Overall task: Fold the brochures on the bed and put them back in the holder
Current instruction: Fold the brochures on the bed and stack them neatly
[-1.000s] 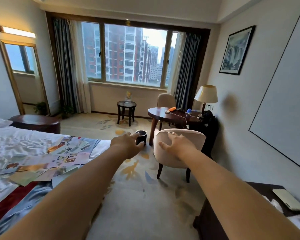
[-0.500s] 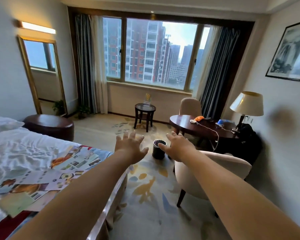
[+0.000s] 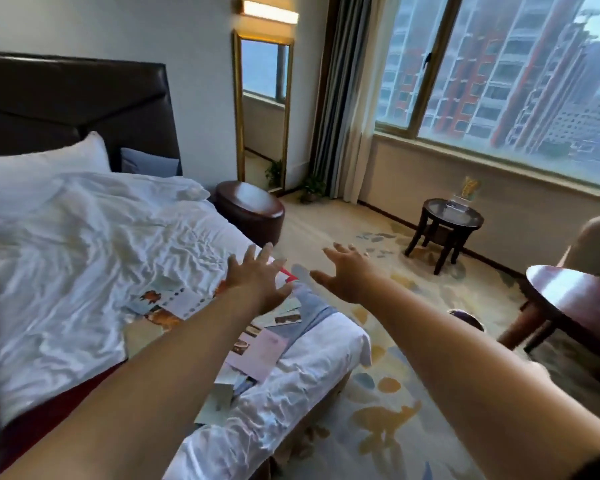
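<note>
Fingers (image 3: 249,258) of left hand (image 3: 257,277) spread, holding nothing, over loose brochures (image 3: 177,301) strewn at the foot of the bed (image 3: 84,254); right hand (image 3: 347,277) splayed too, empty, past the bed edge over carpet (image 3: 378,410). Brochures look thin, light, floppy and probably slick, so pinch an edge or corner. Left arm covers several, print is blurred, and I can't tell where the holder is.

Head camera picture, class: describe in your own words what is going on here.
A person reaches both bare arms forward over the corner of a bed. The left hand is spread open above brochures lying unfolded on the white covers. The right hand is open past the bed's edge, above the carpet. Neither hand holds anything; folding has not begun.
</note>
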